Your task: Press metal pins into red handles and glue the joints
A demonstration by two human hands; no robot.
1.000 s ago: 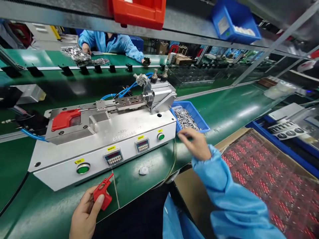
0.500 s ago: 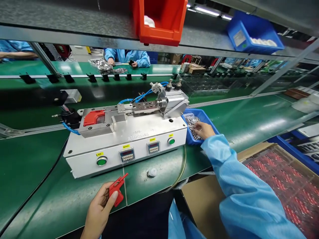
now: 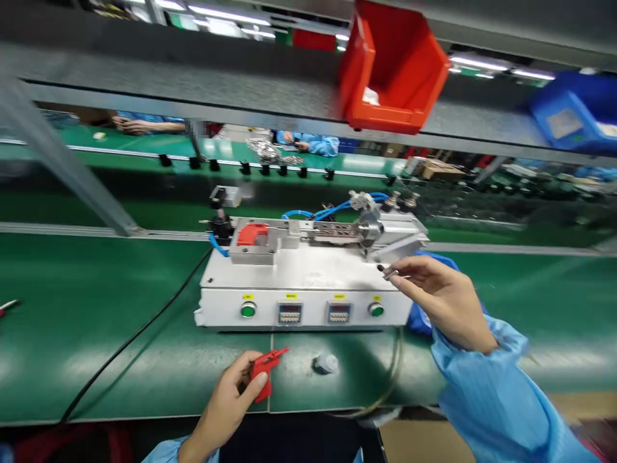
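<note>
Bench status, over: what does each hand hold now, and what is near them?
Left hand: red plastic part. Right hand: small metal pin between fingertips, above silver pneumatic machine. Blue bin behind right hand.

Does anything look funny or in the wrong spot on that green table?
Yes, a small pale cap-like piece lies loose on the green bench mat, in front of the silver machine. It's not in any bin, so it looks dropped.

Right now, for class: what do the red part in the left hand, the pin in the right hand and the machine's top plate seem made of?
The red part: probably moulded plastic, opaque, evenly coloured. The pin: bright metal, perhaps steel, from its glint, though small and blurred. The machine's top plate: matt silver-grey, probably aluminium or steel.
</note>
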